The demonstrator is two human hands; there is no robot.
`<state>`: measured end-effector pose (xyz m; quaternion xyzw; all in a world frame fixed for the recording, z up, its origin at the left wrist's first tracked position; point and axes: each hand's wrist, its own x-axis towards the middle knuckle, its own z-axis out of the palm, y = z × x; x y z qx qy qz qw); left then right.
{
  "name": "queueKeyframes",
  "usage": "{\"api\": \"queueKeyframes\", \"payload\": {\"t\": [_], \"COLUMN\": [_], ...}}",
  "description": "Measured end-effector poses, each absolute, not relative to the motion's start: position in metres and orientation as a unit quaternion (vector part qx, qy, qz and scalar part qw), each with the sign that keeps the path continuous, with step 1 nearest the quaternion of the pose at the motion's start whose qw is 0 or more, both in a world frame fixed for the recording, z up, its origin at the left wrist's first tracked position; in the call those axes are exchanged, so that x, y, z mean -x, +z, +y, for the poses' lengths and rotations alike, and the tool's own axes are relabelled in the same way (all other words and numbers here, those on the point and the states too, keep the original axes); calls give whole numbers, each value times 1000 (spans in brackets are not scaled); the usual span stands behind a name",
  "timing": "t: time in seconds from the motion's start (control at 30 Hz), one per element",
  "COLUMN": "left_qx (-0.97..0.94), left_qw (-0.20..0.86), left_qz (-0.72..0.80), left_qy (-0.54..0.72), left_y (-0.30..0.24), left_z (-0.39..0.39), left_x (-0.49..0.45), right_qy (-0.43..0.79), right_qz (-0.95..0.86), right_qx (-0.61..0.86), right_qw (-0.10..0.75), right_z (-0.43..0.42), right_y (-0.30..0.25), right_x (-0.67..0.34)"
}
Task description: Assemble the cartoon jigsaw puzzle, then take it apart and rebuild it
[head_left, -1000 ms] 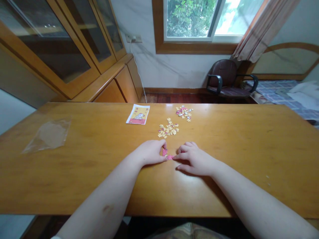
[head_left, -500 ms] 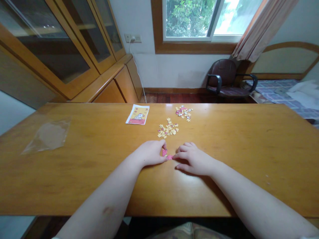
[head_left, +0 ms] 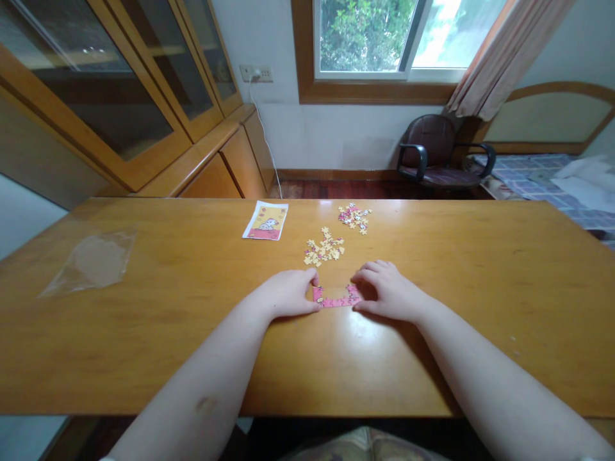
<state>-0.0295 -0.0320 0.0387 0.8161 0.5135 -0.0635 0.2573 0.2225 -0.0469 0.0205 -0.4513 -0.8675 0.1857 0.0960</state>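
As left hand (head_left: 288,294), right hand (head_left: 390,292) touch pink jigsaw strip (head_left: 336,299) | fingers pressed together | table edge (head_left: 144,413) well apart

My left hand (head_left: 287,294) and right hand (head_left: 390,293) are bare, and so are both soft, rounded forearms. My left forearm (head_left: 192,390) carries one small brownish mark (head_left: 206,403) toward the elbow. Below the near edge of the wooden bench (head_left: 384,410), a sliver of white sleeve (head_left: 108,458) shows at the corner, and patterned, multicoloured fabric (head_left: 365,445) lies over my lap.
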Motion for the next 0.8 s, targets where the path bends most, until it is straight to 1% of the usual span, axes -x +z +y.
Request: {"api": "queueKeyframes", "payload": {"t": [0.17,0.8], "left_qx": [-821,-827], "left_qw": [250,236], "left_qz": [509,507], "left_qy": [-63,-64], "left_y": [36,36], "left_z": [-31,-32], "left_x": [30,28], "right_qy": [185,177], "right_qz": [-868,-868], "right_qx": [453,456], "right_qw": [86,92], "right_z": [-46,-48], "right_y": [18,17], "right_x": [-222,-219]}}
